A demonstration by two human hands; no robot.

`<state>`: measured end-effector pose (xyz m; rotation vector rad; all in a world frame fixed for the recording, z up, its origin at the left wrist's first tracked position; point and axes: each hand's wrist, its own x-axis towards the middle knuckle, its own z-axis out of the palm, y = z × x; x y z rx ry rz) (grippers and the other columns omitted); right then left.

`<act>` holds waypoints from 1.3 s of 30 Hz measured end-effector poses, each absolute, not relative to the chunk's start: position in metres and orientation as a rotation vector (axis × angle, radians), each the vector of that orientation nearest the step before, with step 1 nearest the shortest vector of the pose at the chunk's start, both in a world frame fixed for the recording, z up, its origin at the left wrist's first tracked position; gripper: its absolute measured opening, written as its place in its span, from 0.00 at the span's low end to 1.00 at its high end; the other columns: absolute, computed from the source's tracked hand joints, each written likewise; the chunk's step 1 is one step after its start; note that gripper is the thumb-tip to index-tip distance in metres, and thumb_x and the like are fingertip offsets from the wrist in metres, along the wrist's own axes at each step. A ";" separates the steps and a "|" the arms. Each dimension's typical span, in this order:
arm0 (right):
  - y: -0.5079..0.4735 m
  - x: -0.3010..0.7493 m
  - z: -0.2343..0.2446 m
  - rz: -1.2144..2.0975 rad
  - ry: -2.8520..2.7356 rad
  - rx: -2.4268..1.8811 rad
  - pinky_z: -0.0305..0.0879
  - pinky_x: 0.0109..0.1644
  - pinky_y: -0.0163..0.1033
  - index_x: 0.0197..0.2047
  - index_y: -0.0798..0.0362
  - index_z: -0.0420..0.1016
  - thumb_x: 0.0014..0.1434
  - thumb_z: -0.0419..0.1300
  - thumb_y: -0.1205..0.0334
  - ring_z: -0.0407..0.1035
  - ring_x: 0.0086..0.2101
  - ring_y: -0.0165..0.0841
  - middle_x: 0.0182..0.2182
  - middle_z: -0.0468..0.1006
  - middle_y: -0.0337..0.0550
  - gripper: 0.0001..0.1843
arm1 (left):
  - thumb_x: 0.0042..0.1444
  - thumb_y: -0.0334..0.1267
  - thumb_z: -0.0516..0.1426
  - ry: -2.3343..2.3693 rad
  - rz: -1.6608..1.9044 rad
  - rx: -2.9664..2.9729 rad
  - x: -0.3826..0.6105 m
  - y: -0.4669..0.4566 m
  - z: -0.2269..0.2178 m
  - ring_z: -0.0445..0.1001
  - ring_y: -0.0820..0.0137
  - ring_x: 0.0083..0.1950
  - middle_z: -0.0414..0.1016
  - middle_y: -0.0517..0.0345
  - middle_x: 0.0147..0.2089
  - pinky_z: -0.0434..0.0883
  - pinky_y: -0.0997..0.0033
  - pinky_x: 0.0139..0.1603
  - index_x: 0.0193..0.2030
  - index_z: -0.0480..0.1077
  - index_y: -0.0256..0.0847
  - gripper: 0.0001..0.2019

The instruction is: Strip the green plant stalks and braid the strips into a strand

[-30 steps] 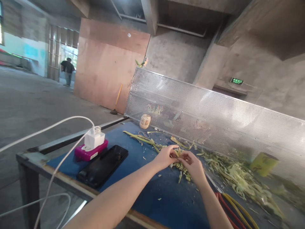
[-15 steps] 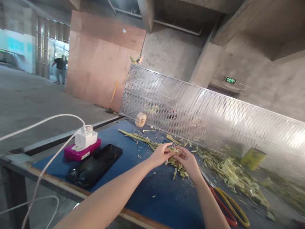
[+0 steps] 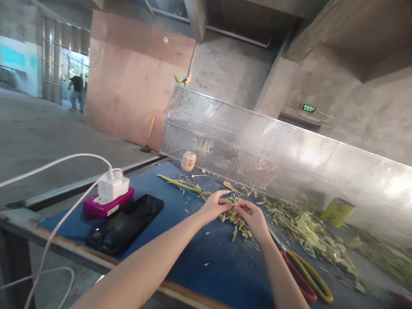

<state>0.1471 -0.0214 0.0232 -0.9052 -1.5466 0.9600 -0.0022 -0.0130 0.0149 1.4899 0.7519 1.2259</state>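
My left hand [image 3: 213, 207] and my right hand [image 3: 252, 215] meet fingertip to fingertip above a small heap of pale green plant trimmings [image 3: 236, 221]. Thumb and fingers are pinched together on both hands; whatever lies between them is too small to make out. A long green stalk [image 3: 178, 182] extends leftward from behind my left hand. Partly under my right forearm lies a pair of scissors [image 3: 310, 274] with one red and one yellow handle loop. A larger pile of shredded leaves and stems [image 3: 312, 236] spreads to the right of my right hand.
On the blue tabletop [image 3: 196, 253] at left are a black phone [image 3: 128, 225] and a magenta power strip [image 3: 109, 206] with a white plug [image 3: 113, 188] and cables. A perforated metal panel [image 3: 244, 133] borders the back, near a tape roll [image 3: 188, 161] and a yellow box [image 3: 337, 212]. One person [image 3: 76, 92] stands far off.
The fingers of my right hand have closed into a tighter pinch, and its fingertips now meet those of my left hand. The whole view has shifted slightly.
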 end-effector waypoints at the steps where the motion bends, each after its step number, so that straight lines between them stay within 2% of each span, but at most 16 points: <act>1: -0.023 0.147 0.025 0.935 -1.578 -0.903 0.63 0.22 0.33 0.26 0.54 0.73 0.39 0.65 0.54 0.63 0.18 0.26 0.21 0.71 0.38 0.13 | 0.44 0.39 0.60 0.752 1.228 1.475 -0.002 -0.014 0.016 0.64 0.74 0.23 0.67 0.61 0.24 0.61 0.72 0.28 0.57 0.53 0.30 0.34; 5: -0.024 0.148 0.026 0.830 -1.673 -0.912 0.65 0.24 0.35 0.25 0.53 0.75 0.43 0.63 0.52 0.65 0.20 0.27 0.25 0.73 0.40 0.12 | 0.44 0.35 0.60 0.756 1.230 1.436 -0.002 -0.016 0.017 0.63 0.75 0.23 0.67 0.63 0.23 0.61 0.73 0.27 0.56 0.54 0.29 0.32; 10: -0.021 0.150 0.022 0.895 -1.728 -0.947 0.66 0.26 0.35 0.27 0.54 0.73 0.44 0.63 0.55 0.66 0.21 0.28 0.22 0.72 0.39 0.11 | 0.44 0.28 0.56 0.784 1.222 1.415 -0.001 -0.017 0.018 0.62 0.76 0.22 0.66 0.64 0.22 0.60 0.74 0.27 0.56 0.55 0.28 0.29; 20: -0.022 0.145 0.025 0.942 -1.584 -0.934 0.67 0.22 0.35 0.29 0.53 0.65 0.39 0.65 0.52 0.64 0.20 0.27 0.23 0.68 0.35 0.18 | 0.41 0.25 0.56 0.792 1.191 1.379 0.001 -0.020 0.023 0.65 0.76 0.24 0.70 0.59 0.26 0.62 0.74 0.27 0.54 0.58 0.28 0.29; 27: -0.018 0.149 0.018 0.793 -1.661 -0.967 0.65 0.20 0.34 0.33 0.52 0.63 0.45 0.61 0.52 0.63 0.16 0.26 0.20 0.64 0.32 0.16 | 0.41 0.24 0.55 0.736 1.175 1.391 0.001 -0.014 0.017 0.65 0.78 0.25 0.73 0.56 0.31 0.61 0.75 0.27 0.54 0.59 0.32 0.29; 32: -0.019 0.149 0.019 0.789 -1.624 -0.958 0.66 0.18 0.35 0.32 0.52 0.63 0.43 0.62 0.50 0.64 0.19 0.29 0.20 0.65 0.33 0.18 | 0.41 0.28 0.57 0.703 1.176 1.412 0.002 -0.012 0.013 0.69 0.74 0.31 0.73 0.51 0.35 0.63 0.72 0.32 0.56 0.57 0.31 0.31; 39: -0.018 0.147 0.017 0.749 -1.670 -0.997 0.67 0.21 0.35 0.33 0.53 0.64 0.44 0.62 0.50 0.66 0.20 0.29 0.21 0.68 0.36 0.18 | 0.40 0.25 0.55 0.738 1.211 1.524 -0.001 -0.017 0.018 0.68 0.72 0.32 0.71 0.54 0.33 0.63 0.72 0.32 0.55 0.57 0.31 0.31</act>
